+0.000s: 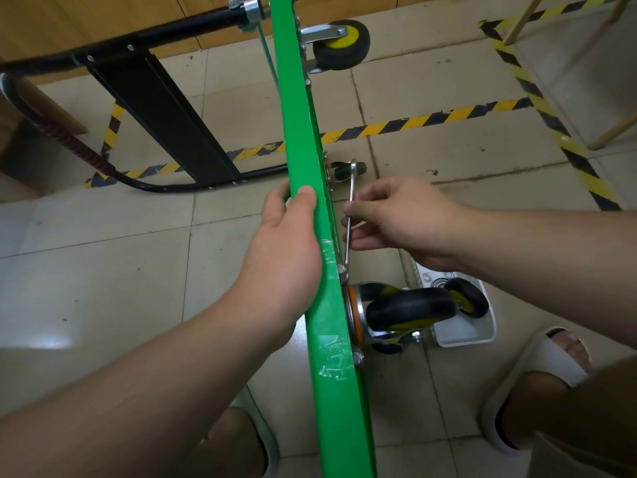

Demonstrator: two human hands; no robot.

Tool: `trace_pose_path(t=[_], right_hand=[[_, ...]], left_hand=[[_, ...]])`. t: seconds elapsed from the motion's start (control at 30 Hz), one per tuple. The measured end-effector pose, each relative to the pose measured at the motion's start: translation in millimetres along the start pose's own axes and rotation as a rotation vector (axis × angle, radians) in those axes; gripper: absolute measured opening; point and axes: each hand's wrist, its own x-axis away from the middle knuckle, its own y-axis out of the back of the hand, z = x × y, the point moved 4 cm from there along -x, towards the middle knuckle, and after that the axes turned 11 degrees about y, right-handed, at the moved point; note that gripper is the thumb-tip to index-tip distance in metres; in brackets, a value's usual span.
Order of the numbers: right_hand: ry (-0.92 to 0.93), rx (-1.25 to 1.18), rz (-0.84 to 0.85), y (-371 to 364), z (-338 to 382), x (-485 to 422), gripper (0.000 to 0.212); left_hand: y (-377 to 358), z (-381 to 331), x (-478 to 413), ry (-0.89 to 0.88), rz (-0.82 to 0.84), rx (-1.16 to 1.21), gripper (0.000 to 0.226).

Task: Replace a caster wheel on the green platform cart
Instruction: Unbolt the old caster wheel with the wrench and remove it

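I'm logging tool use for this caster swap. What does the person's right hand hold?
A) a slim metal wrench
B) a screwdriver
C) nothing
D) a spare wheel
A: the right hand pinches a slim metal wrench that runs along the green deck, its lower end at a bolt just above the near caster.

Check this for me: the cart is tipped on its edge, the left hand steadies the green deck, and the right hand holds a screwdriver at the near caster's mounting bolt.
One thing is wrong: the tool is a flat metal wrench, not a screwdriver. The head view shows the right hand holding it at the near caster mount while the left hand steadies the green deck.
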Motion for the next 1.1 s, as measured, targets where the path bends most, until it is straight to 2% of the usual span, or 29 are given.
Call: trace_pose_path(t=[0.3, 0.57, 0.63, 0.87, 0.97, 1.1], right_hand=[[0.121, 0.056, 0.068, -4.7, 20.4, 11.3, 0.013], [0.376, 0.266, 0.202, 0.0, 40.0, 44.6, 0.015], [0.411, 0.248, 0.212, 1.0, 38.0, 50.3, 0.016], [0.471, 0.202, 0.273, 2.9, 31.2, 59.2, 0.021], [0.494, 0.193, 0.269, 3.6, 33.0, 57.6, 0.022], [0.501, 0.161, 0.183, 6.0, 37.6, 51.4, 0.022]], left_hand=[[1.0, 0.5, -0.1, 0.004, -0.003, -0.006, 0.026], [0.5, 0.9, -0.6, -0.006, -0.006, -0.002, 0.025], [0.7, 1.2, -0.3, -0.008, -0.017, -0.011, 0.020], [-0.6, 0.9, 0.3, -0.014, -0.003, 0.013, 0.030], [-0.9, 0.3, 1.3, -0.012, 0.003, 0.020, 0.031], [-0.5, -0.3, 0.6, -0.024, 0.003, 0.010, 0.030]])
